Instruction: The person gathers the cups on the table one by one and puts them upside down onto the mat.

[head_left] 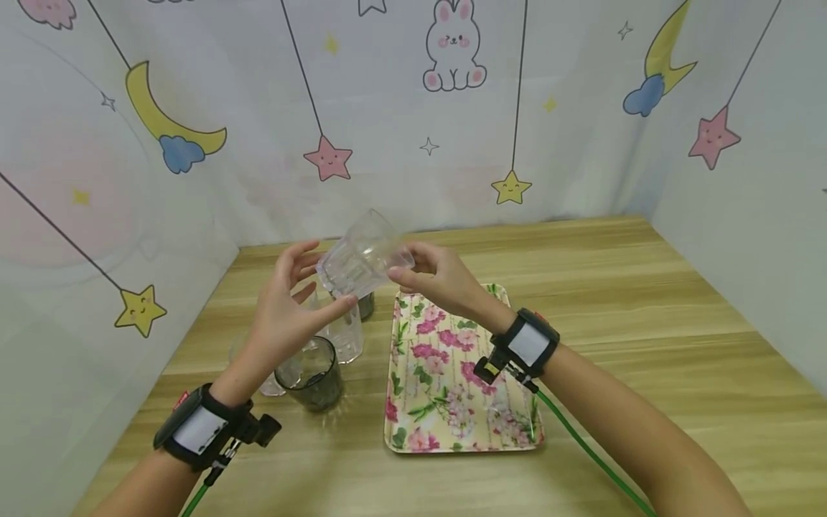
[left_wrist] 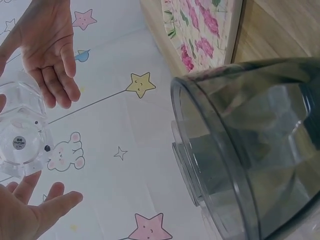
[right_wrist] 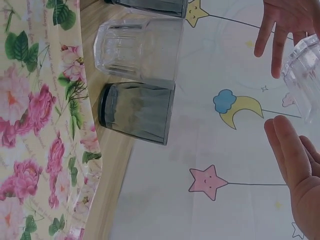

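Observation:
A clear faceted drinking glass (head_left: pixel 362 258) is tilted in the air over the far part of the table, its base towards the left. My right hand (head_left: pixel 446 280) holds it near the rim, thumb in front and fingers behind. Beside the base is my left hand (head_left: pixel 291 309), fingers spread and thumb along the lower edge. In the left wrist view, a round label shows on the base of the glass (left_wrist: pixel 20 135). Below the hands stand a grey tinted glass (head_left: pixel 316 384), another clear glass (head_left: pixel 347 336) and a second grey glass (head_left: pixel 366 307), partly hidden.
A floral tray (head_left: pixel 446 366) lies flat on the wooden table (head_left: pixel 614 323), right of the standing glasses. More clear glass (head_left: pixel 271 388) shows partly behind the left forearm. A printed curtain (head_left: pixel 400 179) encloses the table at the back and sides.

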`<action>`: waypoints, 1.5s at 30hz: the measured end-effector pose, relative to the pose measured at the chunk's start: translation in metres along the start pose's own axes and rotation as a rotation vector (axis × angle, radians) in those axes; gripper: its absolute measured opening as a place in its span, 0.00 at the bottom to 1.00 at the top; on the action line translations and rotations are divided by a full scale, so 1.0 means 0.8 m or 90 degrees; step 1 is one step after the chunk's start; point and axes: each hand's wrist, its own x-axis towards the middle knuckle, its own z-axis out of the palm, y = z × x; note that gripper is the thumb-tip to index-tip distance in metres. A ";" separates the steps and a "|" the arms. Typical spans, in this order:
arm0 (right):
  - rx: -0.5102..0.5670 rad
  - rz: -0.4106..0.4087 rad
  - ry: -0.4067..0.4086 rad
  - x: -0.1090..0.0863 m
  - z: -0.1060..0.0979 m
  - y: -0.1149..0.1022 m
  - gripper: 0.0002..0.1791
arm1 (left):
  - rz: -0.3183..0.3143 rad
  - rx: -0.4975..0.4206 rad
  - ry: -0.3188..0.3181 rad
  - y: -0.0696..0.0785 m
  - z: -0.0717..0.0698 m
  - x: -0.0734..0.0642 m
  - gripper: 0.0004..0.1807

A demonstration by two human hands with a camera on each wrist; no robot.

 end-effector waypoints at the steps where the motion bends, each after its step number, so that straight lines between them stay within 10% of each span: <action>1: 0.001 0.002 -0.002 -0.001 0.000 0.001 0.31 | 0.000 0.000 0.002 0.000 0.000 0.000 0.46; 17: 0.041 0.007 -0.049 -0.004 0.000 0.010 0.58 | 0.010 -0.044 0.011 0.010 0.004 0.002 0.44; 45: 0.016 0.030 -0.100 -0.010 0.001 0.021 0.64 | 0.034 -0.099 0.007 0.011 0.012 0.006 0.38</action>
